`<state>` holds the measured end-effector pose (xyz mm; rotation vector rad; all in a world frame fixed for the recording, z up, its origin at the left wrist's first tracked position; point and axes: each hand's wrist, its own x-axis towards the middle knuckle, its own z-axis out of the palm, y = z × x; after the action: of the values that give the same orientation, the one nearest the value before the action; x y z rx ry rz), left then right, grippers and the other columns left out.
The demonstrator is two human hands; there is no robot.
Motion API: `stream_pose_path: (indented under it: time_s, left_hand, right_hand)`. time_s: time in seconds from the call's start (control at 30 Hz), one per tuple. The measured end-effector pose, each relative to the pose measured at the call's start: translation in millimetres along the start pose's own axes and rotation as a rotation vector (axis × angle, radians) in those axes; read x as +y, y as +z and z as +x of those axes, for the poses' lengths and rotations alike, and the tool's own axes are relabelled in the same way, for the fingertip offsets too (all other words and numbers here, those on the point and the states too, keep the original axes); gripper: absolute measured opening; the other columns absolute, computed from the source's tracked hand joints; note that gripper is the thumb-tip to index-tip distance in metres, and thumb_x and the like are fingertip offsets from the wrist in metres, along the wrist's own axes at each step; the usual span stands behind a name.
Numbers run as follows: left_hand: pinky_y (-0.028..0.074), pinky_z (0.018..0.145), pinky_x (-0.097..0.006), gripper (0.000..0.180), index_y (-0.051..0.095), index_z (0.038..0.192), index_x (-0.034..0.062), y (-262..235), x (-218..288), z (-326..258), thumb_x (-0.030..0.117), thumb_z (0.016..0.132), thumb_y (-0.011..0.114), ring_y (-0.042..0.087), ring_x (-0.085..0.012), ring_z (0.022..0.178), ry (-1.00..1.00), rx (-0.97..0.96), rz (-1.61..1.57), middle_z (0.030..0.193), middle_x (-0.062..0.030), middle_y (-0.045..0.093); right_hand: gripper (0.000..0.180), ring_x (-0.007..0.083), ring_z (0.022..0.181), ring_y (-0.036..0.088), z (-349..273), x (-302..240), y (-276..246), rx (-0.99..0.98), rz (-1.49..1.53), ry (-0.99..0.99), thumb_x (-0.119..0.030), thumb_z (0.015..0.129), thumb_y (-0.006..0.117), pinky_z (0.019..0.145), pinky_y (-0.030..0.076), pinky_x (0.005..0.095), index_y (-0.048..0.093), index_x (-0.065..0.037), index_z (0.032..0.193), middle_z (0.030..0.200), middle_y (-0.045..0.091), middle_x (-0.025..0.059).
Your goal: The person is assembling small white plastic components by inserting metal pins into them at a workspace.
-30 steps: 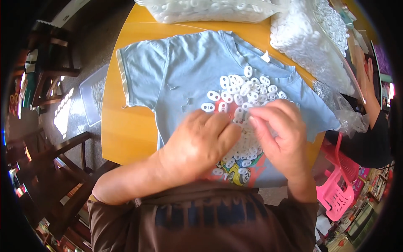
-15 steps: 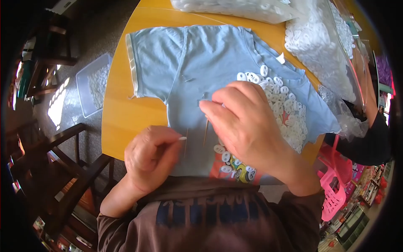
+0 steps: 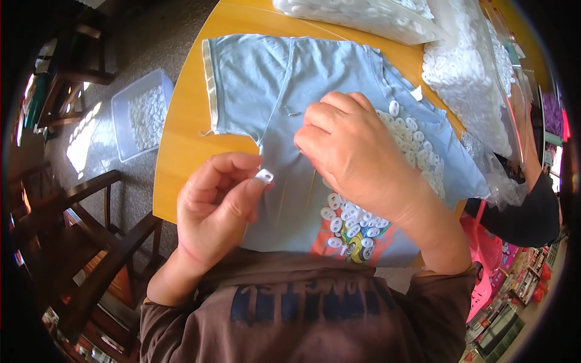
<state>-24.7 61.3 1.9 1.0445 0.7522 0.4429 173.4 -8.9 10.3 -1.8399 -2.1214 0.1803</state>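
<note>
White ring (image 3: 264, 176) sits pinched in the left hand (image 3: 215, 209) above the blue shirt (image 3: 272, 78), lifted clear for handling, while the right hand (image 3: 357, 154), fingers curled, presses the cloth beside the ring pile (image 3: 417, 148).

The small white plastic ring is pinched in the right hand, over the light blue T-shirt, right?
Not quite. The head view shows the small white plastic ring pinched in the left hand, over the light blue T-shirt.
</note>
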Motion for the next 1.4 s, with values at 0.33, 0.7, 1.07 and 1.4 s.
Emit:
stream_pose_path:
  time_s: [0.33,0.7,1.07,1.4]
  left_hand:
    - [0.042,0.052,-0.018,0.021,0.059,0.107,-0.0008,-6.3,2.4,5.2,0.007,0.087,0.059,0.051,-0.0058,0.056,-0.153,-0.063,-0.167,0.085,-0.0057,0.064]
    - [0.043,0.054,-0.018,0.008,0.057,0.096,0.0007,4.3,3.8,8.2,0.002,0.088,0.057,0.052,-0.0057,0.06,-0.102,-0.118,-0.27,0.086,-0.0061,0.064]
    - [0.045,0.064,-0.019,0.026,0.058,0.114,0.0002,11.7,1.0,1.3,-0.002,0.089,0.052,0.056,-0.0067,0.072,-0.017,-0.234,-0.092,0.09,-0.0028,0.058]
    - [0.049,0.065,-0.02,0.02,0.057,0.108,-0.0023,14.6,1.8,-3.0,-0.003,0.088,0.052,0.057,-0.0071,0.075,0.007,-0.207,-0.134,0.092,-0.0054,0.062]
  right_hand:
    - [0.017,0.0241,0.078,0.051,2.6,0.7,3.3,-0.043,0.021,-0.044,-0.002,0.063,0.066,0.073,0.041,0.0344,0.051,-0.006,0.071,0.076,0.05,0.0063]
    - [0.015,0.0213,0.069,0.059,-8.6,-22.8,-14.4,0.078,0.855,0.355,0.0,0.072,0.065,0.062,0.047,0.0323,0.053,-0.005,0.078,0.074,0.059,0.0054]
    - [0.021,0.0122,0.077,0.057,-24.4,-28.2,-11.0,0.157,1.017,0.305,0.011,0.074,0.062,0.065,0.042,0.0232,0.055,-0.003,0.089,0.085,0.06,0.0068]
    - [0.018,0.015,0.066,0.059,-22.5,-33.9,-10.7,0.209,0.952,0.359,0.002,0.072,0.067,0.06,0.046,0.0272,0.054,-0.006,0.081,0.074,0.059,0.0024]
